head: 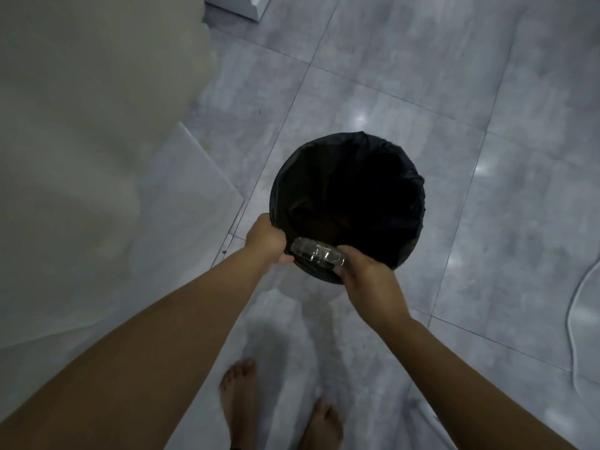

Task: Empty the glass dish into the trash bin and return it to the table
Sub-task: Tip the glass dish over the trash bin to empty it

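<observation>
Glass dish tilted over trash bin, right hand grip on its edge

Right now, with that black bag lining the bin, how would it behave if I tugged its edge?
The black bag looks thin and floppy: it wrinkles and gathers around the trash bin rim. It would probably lift or slip off the rim rather than hold firm. The left hand already seems to pinch its edge, likely to steady it.

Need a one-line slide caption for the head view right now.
Both hands, left hand and right hand, tip the glass dish over the black-lined trash bin.
</observation>
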